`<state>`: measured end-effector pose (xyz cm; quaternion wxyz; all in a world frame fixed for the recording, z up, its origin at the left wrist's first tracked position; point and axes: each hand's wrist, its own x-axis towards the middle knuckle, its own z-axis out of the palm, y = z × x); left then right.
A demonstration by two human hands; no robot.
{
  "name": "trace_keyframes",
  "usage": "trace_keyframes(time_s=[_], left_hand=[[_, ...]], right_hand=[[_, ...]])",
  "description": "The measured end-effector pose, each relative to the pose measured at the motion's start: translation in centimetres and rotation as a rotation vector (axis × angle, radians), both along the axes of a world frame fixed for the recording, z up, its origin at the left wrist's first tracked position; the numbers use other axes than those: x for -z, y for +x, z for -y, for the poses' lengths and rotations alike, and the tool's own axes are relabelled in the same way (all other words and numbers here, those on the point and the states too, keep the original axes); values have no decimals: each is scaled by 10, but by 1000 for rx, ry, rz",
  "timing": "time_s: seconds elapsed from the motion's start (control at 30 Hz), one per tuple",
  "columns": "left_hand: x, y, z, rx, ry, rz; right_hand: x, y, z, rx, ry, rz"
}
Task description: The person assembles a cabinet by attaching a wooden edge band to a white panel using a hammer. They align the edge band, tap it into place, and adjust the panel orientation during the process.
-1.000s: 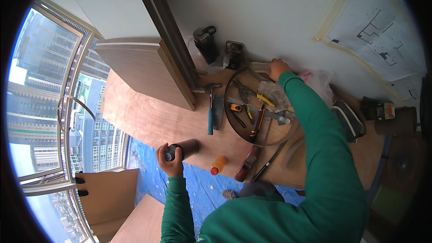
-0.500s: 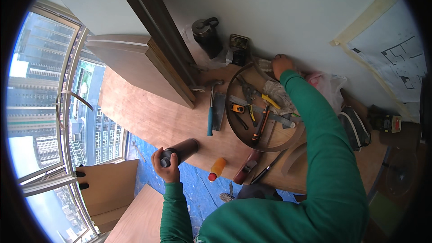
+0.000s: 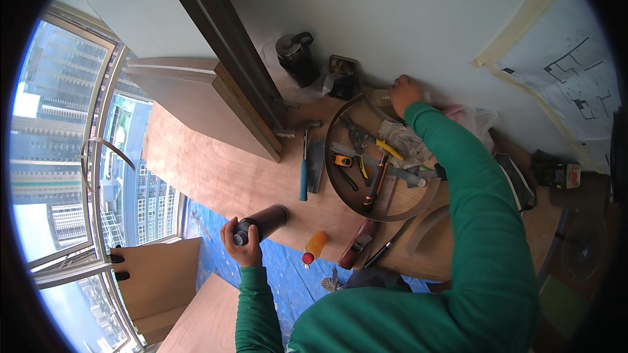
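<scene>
a wooden tabletop (image 3: 226, 167) spreads beneath both reaches, its near edge running above a blue floor sheet (image 3: 288, 287). on it, a brown strip curled into a wide loop (image 3: 332, 186) sits between the two hands, with assorted tools inside its ring and a hammer (image 3: 304, 170) just outside its left side. the dark cylinder (image 3: 269, 220) is at the near left edge of the tabletop, well apart from the loop; in this view its long axis slants from a black cap (image 3: 241, 234) at lower left to its far end at upper right, though i cannot tell whether it stands upright or leans. an orange bottle (image 3: 316, 246) with a red cap is near it, to the right. the left hand (image 3: 243, 245) is much the nearer to the cylinder, and is closed round its capped end, so the body points away from that palm toward the loop. the right hand (image 3: 407, 93) is stretched across to the wall side, beyond the loop's far rim; its fingers are curled beside a small pale thing (image 3: 380, 97), and i cannot tell if they grip it.
</scene>
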<state>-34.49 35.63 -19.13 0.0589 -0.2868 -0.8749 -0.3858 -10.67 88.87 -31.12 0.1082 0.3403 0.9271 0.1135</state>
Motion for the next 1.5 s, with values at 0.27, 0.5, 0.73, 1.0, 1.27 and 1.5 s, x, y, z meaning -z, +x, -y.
trace_keyframes(time_s=[0.27, 0.5, 0.73, 1.0, 1.27, 1.5], left_hand=[[-2, 2, -1, -4, -1, -24], [-1, 2, 1, -2, 5, -8], [0, 2, 0, 8, 14, -24], [4, 1, 3, -9, 9, -27], [7, 0, 5, 12, 20, 19], [-1, 0, 6, 37, -37, 40]], right_hand=[[-29, -55, 9, -156, 134, 287], [-21, -74, 12, -211, 267, 352], [-36, -65, 28, -439, 380, 159], [-74, 17, 99, -240, -168, -323], [-24, 116, 25, 472, -324, -682], [12, 118, 1, 595, -659, -564]])
